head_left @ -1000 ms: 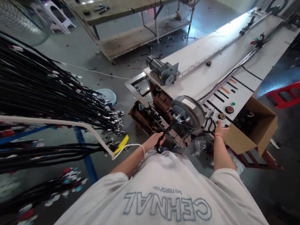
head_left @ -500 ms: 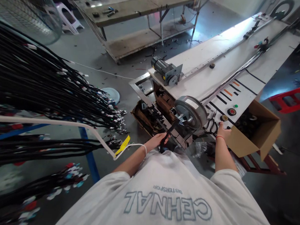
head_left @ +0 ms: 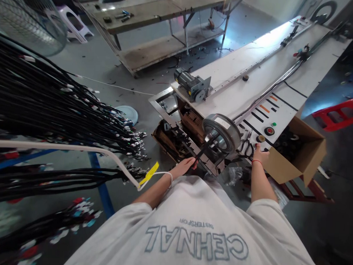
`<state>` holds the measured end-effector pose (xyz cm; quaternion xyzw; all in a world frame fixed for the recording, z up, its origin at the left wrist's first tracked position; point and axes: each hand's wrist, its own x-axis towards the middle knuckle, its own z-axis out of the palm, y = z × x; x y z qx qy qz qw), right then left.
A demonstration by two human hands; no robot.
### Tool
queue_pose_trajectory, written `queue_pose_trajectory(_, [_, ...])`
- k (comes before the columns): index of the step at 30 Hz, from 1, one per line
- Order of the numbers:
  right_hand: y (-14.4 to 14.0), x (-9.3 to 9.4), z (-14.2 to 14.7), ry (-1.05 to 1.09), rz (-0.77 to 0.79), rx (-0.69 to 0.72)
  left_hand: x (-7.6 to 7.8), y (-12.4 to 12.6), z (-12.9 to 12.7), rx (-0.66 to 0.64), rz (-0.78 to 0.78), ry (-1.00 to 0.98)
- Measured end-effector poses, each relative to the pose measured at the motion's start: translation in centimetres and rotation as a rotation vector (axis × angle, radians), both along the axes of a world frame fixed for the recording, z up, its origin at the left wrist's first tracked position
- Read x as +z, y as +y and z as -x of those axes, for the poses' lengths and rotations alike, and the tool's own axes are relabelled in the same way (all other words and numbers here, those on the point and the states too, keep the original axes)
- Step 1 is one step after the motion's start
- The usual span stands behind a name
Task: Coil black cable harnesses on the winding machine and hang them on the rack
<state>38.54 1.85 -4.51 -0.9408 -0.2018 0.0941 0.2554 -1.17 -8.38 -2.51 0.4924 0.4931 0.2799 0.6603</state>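
My left hand (head_left: 185,166) grips a black cable (head_left: 203,149) that runs up to a round metal wheel (head_left: 222,131) at the near end of a long white machine table (head_left: 253,85). A white cord loops around my left wrist. My right hand (head_left: 260,154), with a red band at the wrist, rests on the table's near corner beside black scissors (head_left: 246,147) and the control buttons (head_left: 269,130). Whether its fingers hold anything is hidden.
Bundles of black cables (head_left: 56,105) with tagged ends hang on a rack at the left. An open cardboard box (head_left: 297,152) stands at the right, a red stool (head_left: 339,113) beyond it. A grey motor (head_left: 191,85) sits on the machine. A wooden workbench (head_left: 157,16) stands behind.
My left hand has drawn the black cable tighter and slightly right toward the wheel. My right hand stays at the table corner. The view has shifted a little.
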Motion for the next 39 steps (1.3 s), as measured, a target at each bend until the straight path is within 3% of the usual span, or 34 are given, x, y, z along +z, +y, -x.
queue_pose_trajectory(4, [-0.1,0.2,0.1,0.010,0.001,0.004,-0.5,1.6,-0.8,0.025,-0.002,-0.020])
queue_pose_trajectory(13, [-0.1,0.6,0.6,0.025,-0.015,-0.011,0.4,5.6,-4.0,-0.046,0.022,-0.009])
queue_pose_trajectory(18, [-0.1,0.2,0.5,0.016,0.002,-0.020,0.1,5.5,-3.8,0.027,0.123,-0.142])
queue_pose_trajectory(22, [0.1,-0.1,0.3,0.001,0.008,-0.021,0.0,4.6,-3.2,-0.058,0.199,-0.330])
queue_pose_trajectory(26, [0.1,-0.2,0.2,-0.008,0.007,-0.028,-0.2,4.1,-3.1,-0.058,0.172,-0.221])
queue_pose_trajectory(33, [-0.1,0.1,0.2,0.032,-0.012,0.003,0.0,4.0,-2.8,-0.093,-0.139,0.078])
queue_pose_trajectory(37, [-0.2,0.1,0.2,0.020,-0.004,0.010,-0.2,3.9,-0.8,-0.250,-0.153,0.142])
queue_pose_trajectory(39, [-0.1,0.0,0.2,0.012,-0.006,0.011,-0.5,3.4,0.4,-0.263,-0.113,0.169])
